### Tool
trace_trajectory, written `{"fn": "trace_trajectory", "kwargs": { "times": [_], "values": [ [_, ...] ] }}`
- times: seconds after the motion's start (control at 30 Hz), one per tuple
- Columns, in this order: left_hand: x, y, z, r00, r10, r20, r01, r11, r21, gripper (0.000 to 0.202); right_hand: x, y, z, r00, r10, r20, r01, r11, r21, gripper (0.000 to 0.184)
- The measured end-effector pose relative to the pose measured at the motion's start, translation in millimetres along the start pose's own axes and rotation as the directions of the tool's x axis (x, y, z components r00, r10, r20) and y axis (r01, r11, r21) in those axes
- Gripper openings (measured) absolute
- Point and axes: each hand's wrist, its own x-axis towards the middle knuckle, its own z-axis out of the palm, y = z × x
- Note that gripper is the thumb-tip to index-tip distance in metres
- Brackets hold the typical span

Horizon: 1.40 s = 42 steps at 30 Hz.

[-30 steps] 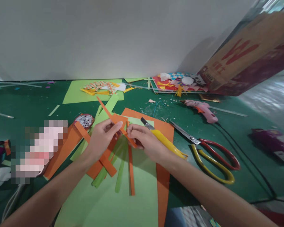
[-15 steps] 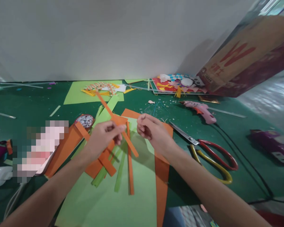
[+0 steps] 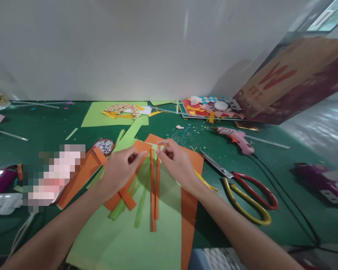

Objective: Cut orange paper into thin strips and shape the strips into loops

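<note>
Over the pale green paper sheet [image 3: 166, 232], my right hand [image 3: 177, 159] pinches the top end of a narrow orange paper strip [image 3: 157, 191], which hangs toward me. A second orange paper strip [image 3: 153, 202] lies close beside it on the left, nearly parallel. My left hand [image 3: 122, 167] is closed, its thumb pointing at the top of that second strip. Whatever is between its fingers is hidden. Under and beside the left hand are wider orange pieces [image 3: 127, 198] and several green paper strips [image 3: 141, 210]. An orange sheet [image 3: 189, 213] shows under the green one.
Scissors [image 3: 228, 174] with red and yellow handles lie to the right. Beyond them are a pink glue gun [image 3: 236, 138] with its cord and a purple glue gun [image 3: 323, 183]. A paper bag [image 3: 293, 82] stands at back right. A woven paper craft [image 3: 121, 110] lies at the back.
The orange strip that slanted through my left hand now points toward me, its top in my right hand. My right hand has moved slightly left, and a yellow piece shows beside its wrist.
</note>
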Motion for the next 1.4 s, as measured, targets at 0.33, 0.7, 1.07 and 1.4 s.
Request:
{"fn": "trace_trajectory", "kwargs": {
  "times": [0.33, 0.7, 1.07, 1.4],
  "values": [
    [10.4, -13.3, -10.0, 0.941, -0.013, -0.338, -0.014, 0.997, -0.079, 0.044, -0.6, 10.2, -1.0, 0.988, -0.155, 0.013, 0.149, 0.914, -0.377, 0.017],
    [4.9, -13.6, -1.8, 0.950, 0.052, -0.309, -0.090, 0.990, -0.109, 0.045, 1.7, 17.2, -0.6, 0.975, -0.199, 0.099, 0.207, 0.647, -0.734, 0.024],
    [5.6, -21.9, -0.1, 0.911, 0.410, -0.030, -0.410, 0.912, 0.023, 0.042, -0.4, 8.9, 1.6, 0.954, -0.088, 0.287, 0.281, 0.597, -0.751, 0.030],
    [5.9, -24.7, -1.9, 0.820, 0.572, 0.000, -0.569, 0.815, 0.110, 0.040, -1.0, 4.9, 4.2, 0.948, -0.055, 0.313, 0.248, 0.743, -0.622, 0.025]
  ]
}}
